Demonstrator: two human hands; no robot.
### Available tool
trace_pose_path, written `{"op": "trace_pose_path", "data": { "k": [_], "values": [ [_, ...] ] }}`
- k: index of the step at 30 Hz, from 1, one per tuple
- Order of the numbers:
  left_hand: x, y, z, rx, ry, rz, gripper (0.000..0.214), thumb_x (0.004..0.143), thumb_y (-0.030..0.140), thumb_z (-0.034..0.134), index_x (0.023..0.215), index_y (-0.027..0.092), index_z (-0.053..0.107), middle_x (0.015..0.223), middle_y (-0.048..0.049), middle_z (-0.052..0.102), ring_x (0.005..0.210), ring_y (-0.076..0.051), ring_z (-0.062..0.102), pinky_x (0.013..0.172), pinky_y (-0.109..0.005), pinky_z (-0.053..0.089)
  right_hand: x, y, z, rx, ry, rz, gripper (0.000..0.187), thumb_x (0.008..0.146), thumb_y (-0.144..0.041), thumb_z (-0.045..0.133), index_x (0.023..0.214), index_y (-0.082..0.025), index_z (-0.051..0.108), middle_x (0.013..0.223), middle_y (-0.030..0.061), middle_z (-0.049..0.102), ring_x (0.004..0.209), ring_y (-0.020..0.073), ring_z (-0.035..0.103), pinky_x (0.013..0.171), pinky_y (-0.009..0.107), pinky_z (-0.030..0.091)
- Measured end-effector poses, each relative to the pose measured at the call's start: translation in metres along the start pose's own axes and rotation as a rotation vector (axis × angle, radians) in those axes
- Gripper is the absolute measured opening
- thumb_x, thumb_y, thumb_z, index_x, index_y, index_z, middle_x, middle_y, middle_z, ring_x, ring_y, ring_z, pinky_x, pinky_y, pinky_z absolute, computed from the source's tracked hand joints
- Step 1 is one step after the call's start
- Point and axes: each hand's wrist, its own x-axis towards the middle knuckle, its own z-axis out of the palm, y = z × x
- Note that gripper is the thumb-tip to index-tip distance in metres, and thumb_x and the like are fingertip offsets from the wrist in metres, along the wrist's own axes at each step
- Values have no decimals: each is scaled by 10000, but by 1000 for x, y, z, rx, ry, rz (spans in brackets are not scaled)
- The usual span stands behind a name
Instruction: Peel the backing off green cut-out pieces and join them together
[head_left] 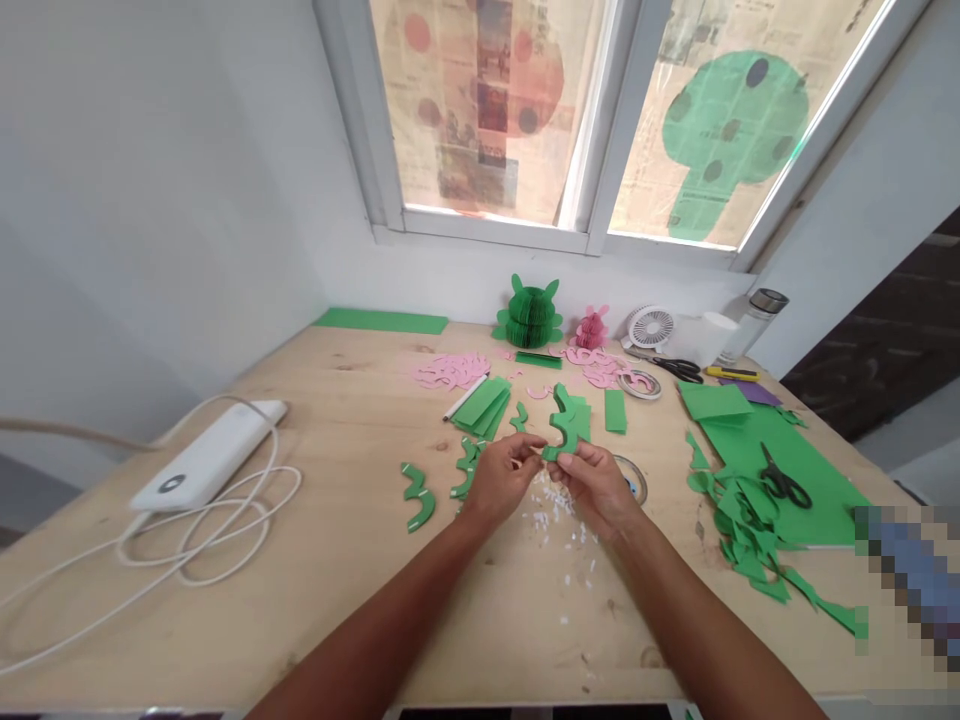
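Soft light from bright window (624, 130), stretched edges

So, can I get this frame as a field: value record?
left grip: fingertips by the lower end of a green cut-out; contact unclear
right grip: holding that cut-out above the wooden table
under hands: small white bits, scattered
left of hands: wavy green piece with white strips
right side: black scissors on a green sheet; green scraps alongside
back, by wall: green paper figure, smaller pink figure, white fan
far left: white device, cable looped beside it
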Motion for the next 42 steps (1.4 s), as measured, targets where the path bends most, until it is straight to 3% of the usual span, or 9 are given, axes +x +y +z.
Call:
{"op": "trace_pose_path", "data": {
  "k": [3, 7, 10, 15, 18, 21, 32, 42],
  "values": [
    [0, 3, 1, -46, 9, 13, 105, 661, 210, 594, 702, 156, 675, 743, -51, 674, 658, -154, 607, 509, -212, 431, 0, 1, 0, -4, -19, -7, 143, 611, -278, 777, 682, -173, 710, 596, 2, 644, 573, 103, 521, 605, 238, 386],
    [0, 8, 1, -221, 40, -78, 183, 711, 303, 585, 765, 140, 645, 504, 10, 571, 458, -109, 531, 421, -193, 367, 1, 2, -1, -25, -85, -21, 134, 633, -279, 762, 700, -173, 716, 623, 14, 655, 592, 113, 533, 620, 249, 389],
    [0, 11, 1, -297, 58, -119, 291, 718, 413, 593, 756, 128, 637, 456, 22, 531, 402, -98, 493, 398, -195, 347, 1, 3, -2, -48, -109, -26, 138, 634, -280, 760, 708, -171, 719, 661, 24, 667, 616, 120, 540, 620, 252, 384],
    [1, 15, -1, -386, 73, -138, 433, 692, 543, 595, 705, 116, 664, 600, -67, 642, 534, -143, 573, 497, -241, 435, 1, 6, -3, -104, -80, -20, 148, 621, -303, 766, 666, -173, 713, 606, 9, 644, 572, 109, 507, 601, 248, 372],
    [1, 18, -2, -399, 55, -120, 387, 680, 508, 631, 707, 125, 675, 658, -70, 668, 636, -163, 601, 607, -267, 465, 2, 8, -5, -183, -75, -11, 169, 607, -320, 773, 647, -170, 706, 606, 14, 648, 586, 119, 519, 606, 252, 374],
    [1, 19, -3, -418, 54, -129, 303, 636, 432, 694, 702, 137, 676, 611, -31, 648, 614, -147, 586, 647, -270, 458, 3, 11, -8, -269, -67, 11, 203, 603, -344, 774, 670, -166, 703, 605, 15, 642, 572, 124, 512, 589, 257, 370],
    [1, 21, -3, -696, 69, -243, 210, 574, 293, 745, 606, 134, 611, 515, 15, 565, 522, -95, 514, 569, -230, 425, 2, 9, -7, -438, -72, -47, 334, 730, -471, 633, 659, -147, 674, 595, 18, 601, 563, 114, 478, 551, 238, 344],
    [3, 15, -2, -533, 124, -236, 234, 575, 329, 740, 614, 134, 616, 543, -6, 606, 544, -114, 549, 556, -237, 425, 0, 5, -2, -588, 2, -62, 352, 715, -457, 620, 546, -163, 525, 456, -63, 344, 434, 63, 266, 437, 226, 177]
  ]
}}
